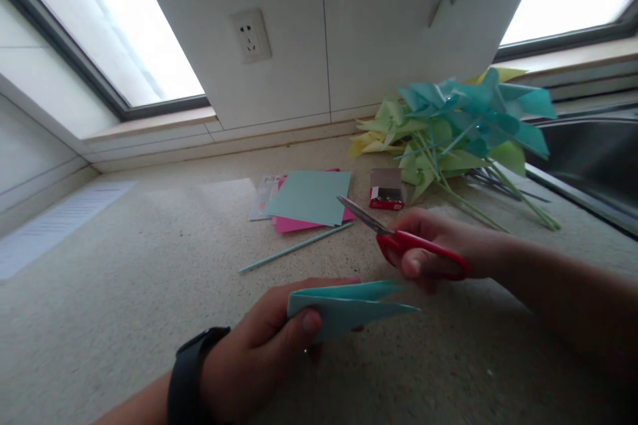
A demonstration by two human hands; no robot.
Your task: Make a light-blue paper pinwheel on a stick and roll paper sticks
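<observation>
My left hand (pixel 269 339), with a dark watch on its wrist, grips a folded light blue sheet of paper (pixel 343 317) between thumb and fingers. The fold lies in my palm and the pointed free ends stick out to the right, slightly apart. My right hand (pixel 438 246) holds red-handled scissors (pixel 423 254), the thumb in one handle loop. Their blades (pixel 363 214) look closed and point up and left, apart from the folded paper. A thin light blue stick (pixel 294 248) lies on the counter just beyond my left hand.
Beyond the stick lie stacked blue and pink paper squares (pixel 312 196). Right of them sits a small open red box (pixel 386 196). Blue, green and yellow paper pinwheels (pixel 478 119) are heaped beside the sink (pixel 593 146). A printed sheet (pixel 54 222) lies at the left; a socket (pixel 250 35) is on the wall.
</observation>
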